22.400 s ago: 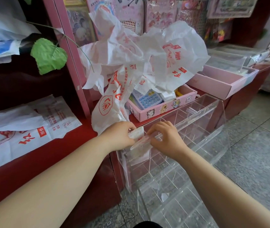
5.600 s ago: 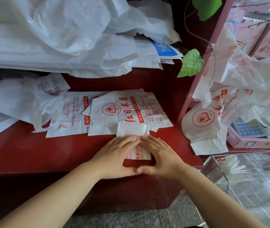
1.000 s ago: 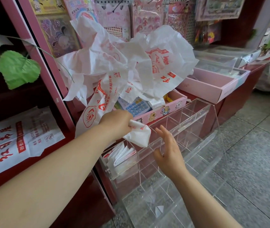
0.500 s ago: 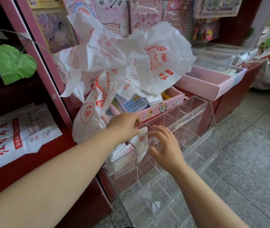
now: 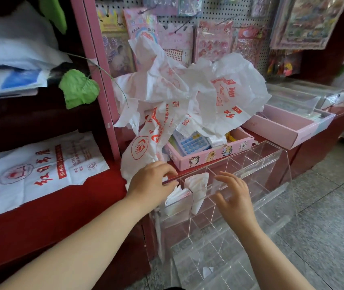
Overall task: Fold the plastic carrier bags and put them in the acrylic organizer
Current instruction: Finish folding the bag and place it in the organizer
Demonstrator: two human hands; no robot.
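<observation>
A folded white bag (image 5: pixel 197 190) stands in the second compartment from the left of the clear acrylic organizer (image 5: pixel 271 164). Several folded bags (image 5: pixel 175 198) fill the leftmost compartment. My left hand (image 5: pixel 152 183) hovers at the organizer's top left edge with loosely curled fingers that hold nothing. My right hand (image 5: pixel 232 195) is open in front of the organizer, just right of the folded bag and apart from it. A heap of crumpled white bags with red print (image 5: pixel 188 97) lies behind the organizer. A flat bag (image 5: pixel 37 170) rests on the red shelf at the left.
A pink box (image 5: pixel 211 155) holding a calculator (image 5: pixel 191 143) sits right behind the organizer. A larger pink tray (image 5: pixel 282 128) and clear boxes (image 5: pixel 296 99) lie to the right. A pink post (image 5: pixel 95 76) divides the shelves. Grey tiled floor (image 5: pixel 324 216) spreads below right.
My left hand has let go of the folded bag, which now stands in the second compartment. Both hands have drawn slightly away from it.
</observation>
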